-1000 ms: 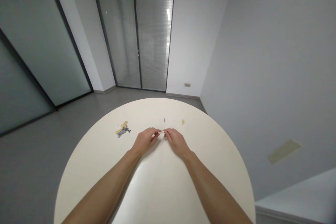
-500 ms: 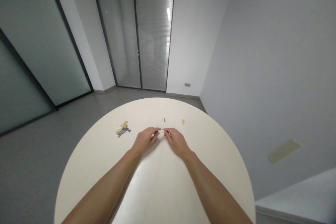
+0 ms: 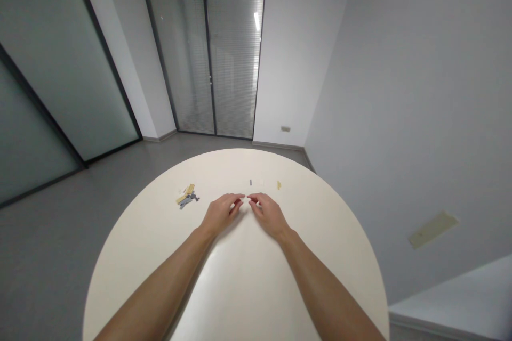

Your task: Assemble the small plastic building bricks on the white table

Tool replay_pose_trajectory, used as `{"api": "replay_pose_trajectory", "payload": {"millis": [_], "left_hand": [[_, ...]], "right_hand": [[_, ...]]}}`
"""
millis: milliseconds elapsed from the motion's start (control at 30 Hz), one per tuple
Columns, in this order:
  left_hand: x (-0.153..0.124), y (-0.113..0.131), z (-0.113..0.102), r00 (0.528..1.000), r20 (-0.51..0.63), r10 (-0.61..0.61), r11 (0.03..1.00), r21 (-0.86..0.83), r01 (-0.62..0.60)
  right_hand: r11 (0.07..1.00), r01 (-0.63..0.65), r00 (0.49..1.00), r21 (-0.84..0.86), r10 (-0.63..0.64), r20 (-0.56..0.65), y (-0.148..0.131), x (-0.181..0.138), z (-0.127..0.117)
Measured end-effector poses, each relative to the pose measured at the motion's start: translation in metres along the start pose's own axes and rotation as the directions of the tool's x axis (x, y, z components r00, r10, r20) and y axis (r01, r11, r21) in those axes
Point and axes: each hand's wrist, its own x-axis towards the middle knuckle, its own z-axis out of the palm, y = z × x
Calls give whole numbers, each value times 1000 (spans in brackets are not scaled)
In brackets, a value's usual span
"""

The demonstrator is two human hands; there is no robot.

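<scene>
Near the middle of the white round table [image 3: 240,287], my left hand [image 3: 224,209] and my right hand [image 3: 267,210] face each other, fingertips almost meeting. The fingers of both are curled into a pinch. Whatever sits between the fingertips is small and pale and blends into the tabletop, so I cannot make it out. Just beyond the hands lie a small grey piece [image 3: 250,182], a faint white piece [image 3: 262,183] and a yellow piece [image 3: 279,185]. Left of my left hand is a loose pile of small yellow, grey and white pieces [image 3: 187,196].
The table's curved far edge [image 3: 240,149] lies beyond the pieces. A plain wall [image 3: 400,117] rises on the right, with a strip of tape [image 3: 434,230] low on it. Glass doors with blinds [image 3: 234,64] stand at the back, and frosted panels [image 3: 60,53] on the left.
My right hand's fingertips have shifted very slightly to the left. Both arms otherwise rest in the same place, and the pieces on the table have not moved.
</scene>
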Motion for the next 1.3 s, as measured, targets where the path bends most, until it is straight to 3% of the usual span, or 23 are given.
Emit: {"api": "replay_pose_trajectory", "payload": {"millis": [1300], "left_hand": [[1,3,-2,1000,-10,29,1000,-8,-29]], "right_hand": [[999,-4,1000,-46,4,5,3,0,2]]}}
